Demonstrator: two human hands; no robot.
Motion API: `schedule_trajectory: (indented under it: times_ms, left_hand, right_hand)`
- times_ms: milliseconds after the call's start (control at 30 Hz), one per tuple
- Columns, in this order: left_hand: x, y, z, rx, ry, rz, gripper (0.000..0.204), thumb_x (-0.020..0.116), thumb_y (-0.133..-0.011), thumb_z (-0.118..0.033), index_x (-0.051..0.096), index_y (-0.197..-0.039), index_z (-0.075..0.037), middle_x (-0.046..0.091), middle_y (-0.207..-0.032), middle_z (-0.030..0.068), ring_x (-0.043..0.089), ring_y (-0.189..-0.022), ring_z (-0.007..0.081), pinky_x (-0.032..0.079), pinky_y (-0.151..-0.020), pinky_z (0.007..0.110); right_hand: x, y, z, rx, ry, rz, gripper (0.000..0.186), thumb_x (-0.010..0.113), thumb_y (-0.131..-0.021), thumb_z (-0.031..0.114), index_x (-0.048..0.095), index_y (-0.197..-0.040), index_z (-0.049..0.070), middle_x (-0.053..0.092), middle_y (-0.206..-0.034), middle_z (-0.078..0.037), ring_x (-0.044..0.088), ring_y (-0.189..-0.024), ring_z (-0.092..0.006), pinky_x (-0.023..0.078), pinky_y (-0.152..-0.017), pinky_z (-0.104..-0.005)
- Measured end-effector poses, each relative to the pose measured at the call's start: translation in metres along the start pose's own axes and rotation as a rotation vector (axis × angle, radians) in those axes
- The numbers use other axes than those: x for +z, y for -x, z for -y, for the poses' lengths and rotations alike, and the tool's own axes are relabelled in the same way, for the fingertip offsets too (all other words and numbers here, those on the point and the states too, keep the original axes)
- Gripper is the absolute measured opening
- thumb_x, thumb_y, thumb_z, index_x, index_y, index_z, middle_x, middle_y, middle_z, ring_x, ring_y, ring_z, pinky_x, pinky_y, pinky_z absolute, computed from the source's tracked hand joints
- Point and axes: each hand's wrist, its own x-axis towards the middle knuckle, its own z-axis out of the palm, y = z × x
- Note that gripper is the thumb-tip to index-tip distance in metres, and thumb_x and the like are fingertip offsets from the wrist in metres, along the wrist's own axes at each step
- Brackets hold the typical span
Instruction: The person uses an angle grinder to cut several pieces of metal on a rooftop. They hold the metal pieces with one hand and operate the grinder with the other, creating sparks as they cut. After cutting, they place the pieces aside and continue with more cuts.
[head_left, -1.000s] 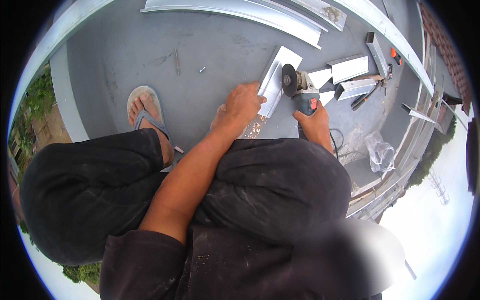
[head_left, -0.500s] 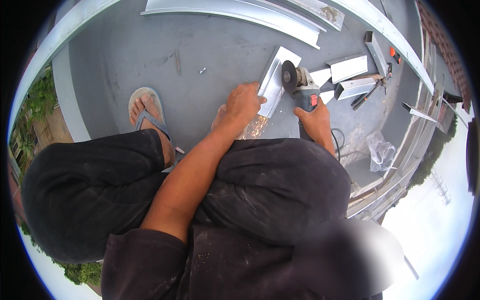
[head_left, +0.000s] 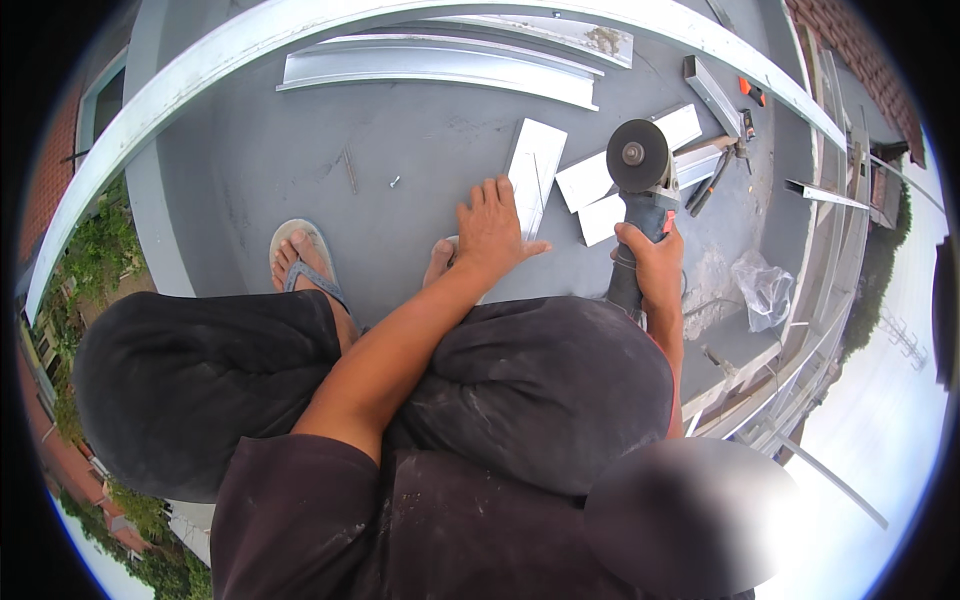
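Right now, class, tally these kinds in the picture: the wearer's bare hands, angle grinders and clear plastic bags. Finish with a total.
Bare hands: 2 (left hand, right hand)
Angle grinder: 1
Clear plastic bag: 1
Total: 4

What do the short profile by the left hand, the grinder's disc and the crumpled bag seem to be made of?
Short profile: sheet metal, perhaps galvanized steel or aluminium; bright silvery sheen, crisp straight edges.
Cutting disc: probably bonded abrasive; matte, dark, uniform face.
Crumpled bag: thin clear plastic, by its see-through, glossy wrinkles.
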Motion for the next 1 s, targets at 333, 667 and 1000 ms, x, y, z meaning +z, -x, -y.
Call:
schedule_trajectory:
  times_ms: [333,667,1000]
  left_hand:
    - [-0.027,-0.031,0.076,0.041,-0.136,-0.350,0.087,0.090,-0.083,-0.013,0.050,-0.159,-0.001,0.059,-0.145,0.0152,0.055,-0.134,0.0350,0.045,-0.113,0.054]
    - [0.022,0.000,0.069,0.194,-0.060,-0.279,0.084,0.090,-0.083,-0.006,0.055,-0.159,-0.003,0.058,-0.150,0.0165,0.053,-0.142,0.0368,0.044,-0.121,0.049]
    - [-0.001,0.019,0.062,0.192,-0.004,-0.189,0.093,0.095,-0.083,-0.018,0.052,-0.164,-0.003,0.058,-0.148,0.0149,0.053,-0.137,0.0359,0.045,-0.119,0.046]
  right_hand:
    - [-0.036,0.052,-0.042,0.098,0.042,-0.074,0.044,0.085,-0.087,0.014,0.069,-0.123,-0.004,0.074,-0.098,-0.010,0.071,-0.076,-0.0192,0.059,-0.068,-0.0359]
    - [-0.020,0.055,-0.050,0.046,0.219,0.024,0.056,0.086,-0.080,0.020,0.069,-0.127,-0.005,0.077,-0.104,-0.015,0.075,-0.090,-0.0253,0.060,-0.084,-0.0418]
    - [-0.012,-0.004,-0.060,0.114,0.503,0.209,0.069,0.085,-0.075,0.034,0.069,-0.128,-0.007,0.078,-0.116,-0.025,0.076,-0.108,-0.0395,0.058,-0.099,-0.0468]
